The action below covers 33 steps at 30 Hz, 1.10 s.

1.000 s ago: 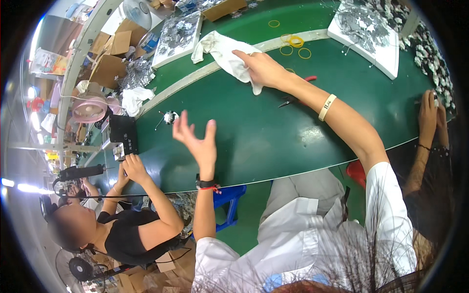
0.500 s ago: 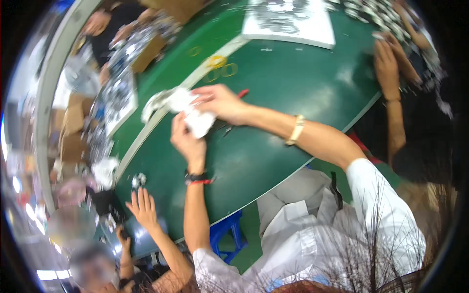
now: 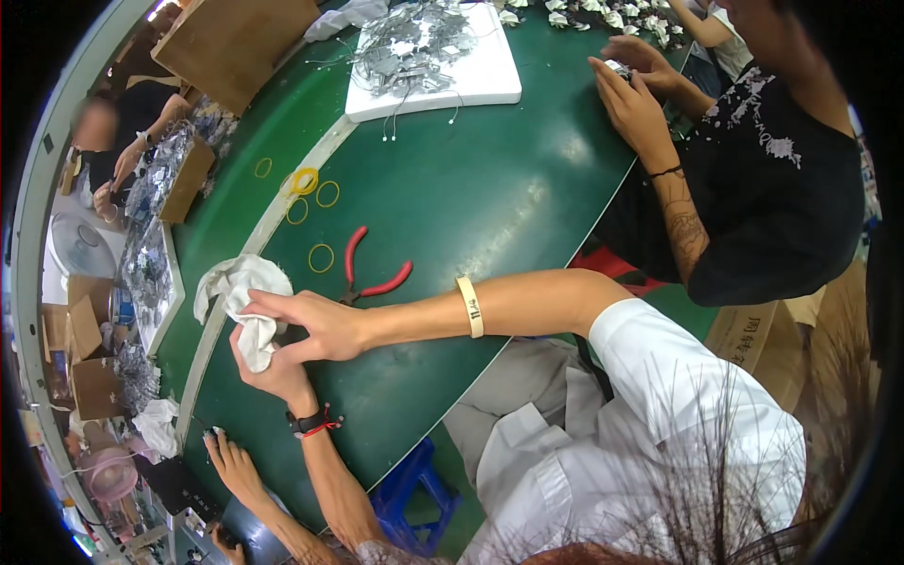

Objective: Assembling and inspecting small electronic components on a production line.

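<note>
Over the green table my two hands meet at a crumpled white cloth (image 3: 250,278). My left hand (image 3: 275,375), palm up, has its fingers closed round the cloth's lower end. From above, my right hand (image 3: 320,325) pinches the same cloth, with the thumb near my left hand. Part of the cloth droops over the pale strip on the table. Just beyond my right wrist lie red-handled pliers (image 3: 356,273), handles spread, their jaws partly hidden. Several yellow rubber bands (image 3: 321,257) lie farther off.
A white foam board (image 3: 433,104) at the back carries a heap of small grey wired parts (image 3: 414,47). At the right, a co-worker's hands (image 3: 636,104) hold a small part. Another co-worker's hand (image 3: 235,471) rests at the lower left. A blue stool (image 3: 414,499) stands below the table edge.
The view has swung, so the table appears shifted left and down. My hands have come closer together on the cloth. The pliers, mostly covered before, now show. The left co-worker's raised hand has lowered.
</note>
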Tool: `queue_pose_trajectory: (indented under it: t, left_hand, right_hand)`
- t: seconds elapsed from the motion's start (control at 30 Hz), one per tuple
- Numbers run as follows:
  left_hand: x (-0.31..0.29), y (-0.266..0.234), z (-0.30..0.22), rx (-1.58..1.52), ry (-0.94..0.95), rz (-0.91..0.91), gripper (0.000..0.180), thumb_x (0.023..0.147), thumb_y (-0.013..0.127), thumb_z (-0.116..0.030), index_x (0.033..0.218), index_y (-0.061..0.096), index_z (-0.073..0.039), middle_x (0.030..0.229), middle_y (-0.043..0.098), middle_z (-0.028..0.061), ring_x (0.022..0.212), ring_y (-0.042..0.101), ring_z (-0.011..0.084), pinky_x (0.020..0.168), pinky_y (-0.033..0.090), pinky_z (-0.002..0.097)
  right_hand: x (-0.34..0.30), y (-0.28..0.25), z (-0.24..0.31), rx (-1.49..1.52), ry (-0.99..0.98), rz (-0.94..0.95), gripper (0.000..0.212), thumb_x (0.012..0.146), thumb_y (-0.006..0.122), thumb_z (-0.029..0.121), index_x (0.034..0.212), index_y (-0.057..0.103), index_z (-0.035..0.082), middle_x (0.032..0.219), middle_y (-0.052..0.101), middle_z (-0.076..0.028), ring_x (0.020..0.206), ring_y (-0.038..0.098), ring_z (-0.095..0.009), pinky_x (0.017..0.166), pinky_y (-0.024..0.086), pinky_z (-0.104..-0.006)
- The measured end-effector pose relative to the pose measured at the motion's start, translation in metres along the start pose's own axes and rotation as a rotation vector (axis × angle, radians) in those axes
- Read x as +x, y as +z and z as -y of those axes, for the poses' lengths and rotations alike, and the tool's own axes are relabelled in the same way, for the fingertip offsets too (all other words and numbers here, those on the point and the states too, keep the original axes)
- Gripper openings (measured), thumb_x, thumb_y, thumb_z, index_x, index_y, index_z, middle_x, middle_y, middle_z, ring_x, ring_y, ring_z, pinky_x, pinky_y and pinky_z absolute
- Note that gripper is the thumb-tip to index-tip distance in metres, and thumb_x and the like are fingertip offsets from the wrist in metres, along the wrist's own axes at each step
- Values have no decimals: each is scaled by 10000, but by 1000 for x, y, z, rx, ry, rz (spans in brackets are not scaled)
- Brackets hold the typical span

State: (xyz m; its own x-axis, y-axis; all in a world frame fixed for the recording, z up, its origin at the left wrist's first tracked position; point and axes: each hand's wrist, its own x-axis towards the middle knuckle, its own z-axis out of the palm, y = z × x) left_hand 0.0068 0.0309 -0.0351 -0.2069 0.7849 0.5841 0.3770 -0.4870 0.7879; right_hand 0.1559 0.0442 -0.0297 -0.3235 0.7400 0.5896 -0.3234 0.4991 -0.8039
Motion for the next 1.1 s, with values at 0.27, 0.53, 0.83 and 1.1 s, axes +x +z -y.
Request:
queue_pose_trajectory:
  t: [0.27,0.53,0.83,1.1]
  left_hand:
    - [1,6,-4,199,89,36,280,803,714,-83,1050,631,19,883,641,62,785,625,165,722,521,333]
    - [14,-3,-13,389,179,1,207,835,630,47,1039,657,72,1004,677,162,880,675,297,796,519,352]
    - [62,-16,5,-170,-69,185,865,907,601,36,1624,127,-60,1631,265,223,1488,306,307,1179,304,433]
    - [19,-2,-16,-198,-81,409,651,898,578,40,1520,385,36,1584,387,176,1476,353,288,1202,310,474]
  right_hand:
    - [0,-2,4,2,97,26,841,856,744,311,1491,357,-84,1505,434,-313,1408,448,-359,1159,339,-376]
    - [30,-53,23,1103,496,-225,771,1000,418,492,1430,372,-146,1490,453,-291,1389,458,-375,1180,343,-459]
    - [30,-53,14,1283,505,-279,811,1005,397,510,1458,329,-159,1491,446,-289,1388,458,-377,1190,345,-479]
    - [22,-30,13,739,394,-163,743,1020,461,450,1552,254,-25,1552,427,-171,1457,370,-253,1184,280,-425]
